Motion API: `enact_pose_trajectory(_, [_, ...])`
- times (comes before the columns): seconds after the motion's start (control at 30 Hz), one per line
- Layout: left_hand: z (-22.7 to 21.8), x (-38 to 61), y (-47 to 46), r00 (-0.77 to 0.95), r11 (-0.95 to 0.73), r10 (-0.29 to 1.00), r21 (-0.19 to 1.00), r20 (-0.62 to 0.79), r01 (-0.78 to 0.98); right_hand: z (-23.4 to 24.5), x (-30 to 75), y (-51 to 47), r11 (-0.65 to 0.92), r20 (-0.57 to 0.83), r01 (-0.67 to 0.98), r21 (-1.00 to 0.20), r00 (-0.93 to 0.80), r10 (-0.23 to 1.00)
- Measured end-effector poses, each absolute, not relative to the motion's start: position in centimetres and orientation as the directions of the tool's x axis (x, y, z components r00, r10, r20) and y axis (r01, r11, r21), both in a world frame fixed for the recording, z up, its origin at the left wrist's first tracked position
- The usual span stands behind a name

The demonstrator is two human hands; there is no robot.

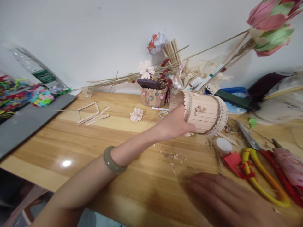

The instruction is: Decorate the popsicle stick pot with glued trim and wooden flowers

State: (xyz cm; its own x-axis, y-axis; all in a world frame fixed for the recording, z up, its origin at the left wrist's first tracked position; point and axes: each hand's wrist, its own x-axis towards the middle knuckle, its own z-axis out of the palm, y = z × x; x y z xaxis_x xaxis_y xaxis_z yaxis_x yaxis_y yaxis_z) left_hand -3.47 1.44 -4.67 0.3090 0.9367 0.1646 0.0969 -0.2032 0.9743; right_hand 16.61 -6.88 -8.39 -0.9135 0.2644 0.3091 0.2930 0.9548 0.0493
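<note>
My left hand [176, 123], with a grey-green bangle on its wrist, is wrapped around a cylinder made of popsicle sticks [204, 112]. The cylinder is trimmed with white lace and has a small wooden flower on its side; it is tilted over above the wooden table [99, 148]. My right hand [227, 200] is low at the front right, just above the table. Motion smears it badly, so its fingers cannot be made out. Small wood chips [174, 157] lie between the two hands.
Yellow-and-red scissors [262, 170], a white glue cap [222, 145] and red paper lie right. A small stick basket [153, 94] with dried stems stands at the back. Loose sticks [93, 116], a paper flower [136, 114], a grey board [26, 121] and a plastic bottle [38, 71] lie left.
</note>
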Motion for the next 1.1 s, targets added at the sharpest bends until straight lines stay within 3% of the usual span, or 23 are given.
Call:
enact_pose_trajectory(0.1, [-4.7,-3.5,1.5,0.324,-0.197,0.933,0.976,0.158,0.091,-8.6,16.4,-6.9,0.979,0.255,0.103,0.179,-0.965,0.055])
enact_pose_trajectory(0.17, [-4.8,-3.5,1.6,0.337,-0.204,0.927,0.975,0.164,0.084,-9.1,17.2,-6.5,0.972,0.226,0.134,0.191,-0.970,0.089])
enact_pose_trajectory(0.27, [-5.0,-3.5,1.7,0.339,-0.200,0.927,0.977,0.162,0.079,-9.4,18.4,-5.8,0.939,0.270,0.289,0.189,-0.934,0.233])
enact_pose_trajectory(0.43, [-5.1,-3.6,1.8,0.358,-0.209,0.916,0.977,0.180,0.043,-9.1,18.4,-5.2,0.954,0.235,0.128,0.270,-0.970,0.064])
enact_pose_trajectory(0.6, [-4.9,-3.6,1.7,0.357,-0.207,0.918,0.976,0.173,0.061,-8.6,17.8,-4.9,0.914,0.275,0.344,0.216,-0.919,0.282])
enact_pose_trajectory(0.93, [-4.5,-3.5,1.4,0.338,-0.177,0.928,0.984,0.155,0.034,-8.3,16.3,-4.8,0.915,0.218,0.348,0.205,-0.927,0.304])
enact_pose_trajectory(1.1, [-4.6,-3.5,1.4,0.328,-0.161,0.935,0.986,0.136,0.051,-8.3,15.6,-4.8,0.901,0.272,0.388,0.192,-0.903,0.331])
